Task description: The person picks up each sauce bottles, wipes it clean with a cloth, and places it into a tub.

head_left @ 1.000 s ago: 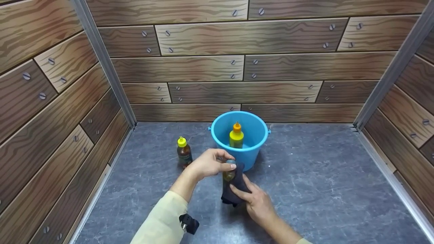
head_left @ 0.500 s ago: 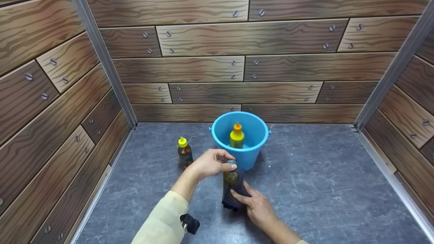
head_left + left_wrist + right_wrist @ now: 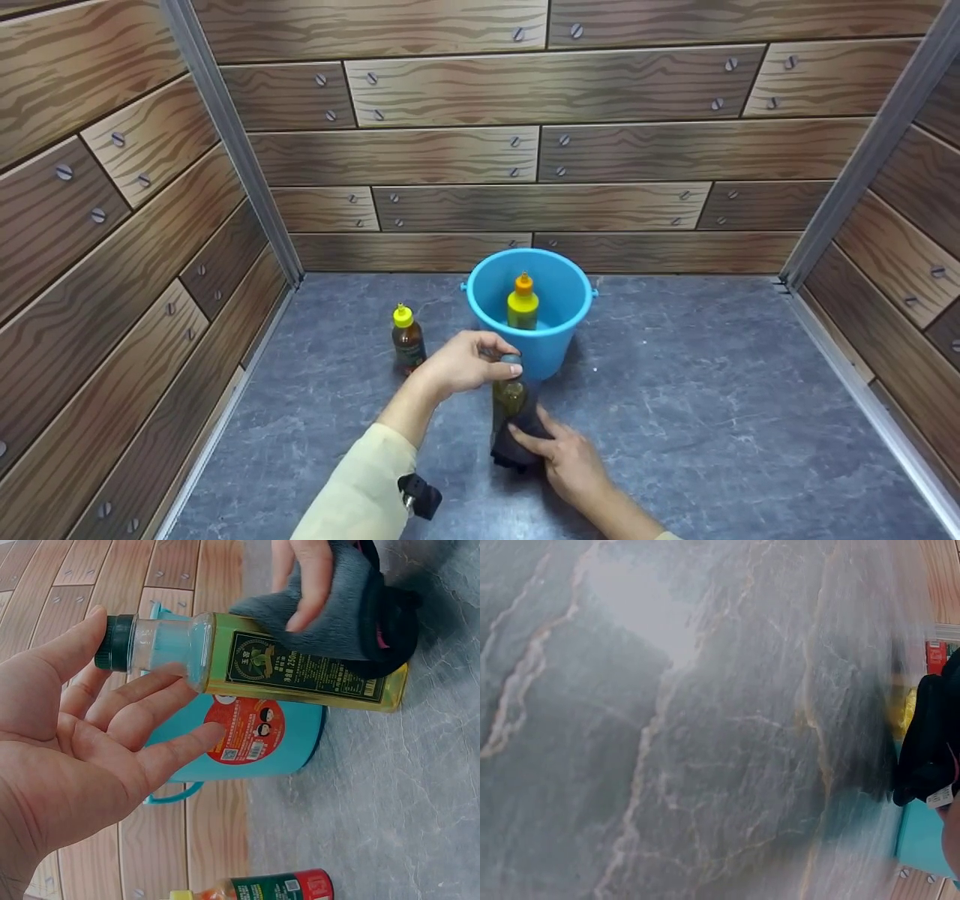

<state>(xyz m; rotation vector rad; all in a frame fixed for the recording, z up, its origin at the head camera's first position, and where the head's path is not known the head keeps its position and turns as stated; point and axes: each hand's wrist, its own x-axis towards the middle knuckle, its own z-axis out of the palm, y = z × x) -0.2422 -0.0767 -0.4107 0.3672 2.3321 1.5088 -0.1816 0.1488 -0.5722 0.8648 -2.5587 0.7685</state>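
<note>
A clear glass bottle of yellow-green oil (image 3: 259,660) stands upright in front of the bucket, a dark label on its side. My left hand (image 3: 461,365) pinches its dark green cap (image 3: 114,643) between thumb and fingers. Lower down, my right hand (image 3: 576,457) holds a dark grey cloth (image 3: 337,604) against the bottle, covering part of the label. The cloth (image 3: 924,746) and a bit of that hand show at the right edge of the right wrist view.
Behind the oil bottle is a blue bucket (image 3: 551,352) with a yellow, orange-capped squeeze bottle (image 3: 523,306) inside. A brown sauce bottle (image 3: 409,343) with a yellow cap stands left on the grey marbled floor (image 3: 712,420). Wood-patterned walls (image 3: 637,150) surround the area.
My right hand and the cloth have slid slightly down the oil bottle, uncovering more of its upper part. The left hand keeps its hold on the cap.
</note>
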